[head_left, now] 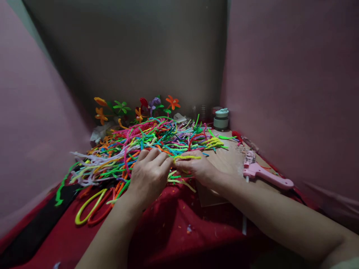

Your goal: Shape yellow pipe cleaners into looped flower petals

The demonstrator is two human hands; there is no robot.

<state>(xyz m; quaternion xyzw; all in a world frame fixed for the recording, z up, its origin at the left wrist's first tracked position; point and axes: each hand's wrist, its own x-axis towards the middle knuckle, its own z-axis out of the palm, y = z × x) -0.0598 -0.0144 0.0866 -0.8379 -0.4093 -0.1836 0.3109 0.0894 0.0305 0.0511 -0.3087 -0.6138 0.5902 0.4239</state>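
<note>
A short yellow pipe cleaner [189,157] is pinched between the thumb and fingers of my right hand [199,168], with one end pointing right. My left hand [153,170] is closed, its curled fingers meeting the yellow piece's left end; the fingertips are hidden behind the knuckles. Both hands sit at the front of a large tangled heap of coloured pipe cleaners [134,140] in pink, orange, green, blue, white and yellow. Yellow and red loops [81,216] hang from the heap's near left edge.
Pipe-cleaner flowers [173,102] stand behind the heap. A mint-lidded jar [221,119] is at the back right. On the right a pink glue gun [263,173] lies on a board [231,160]. Red cloth [179,220] covers the table front, between pink side walls [294,93].
</note>
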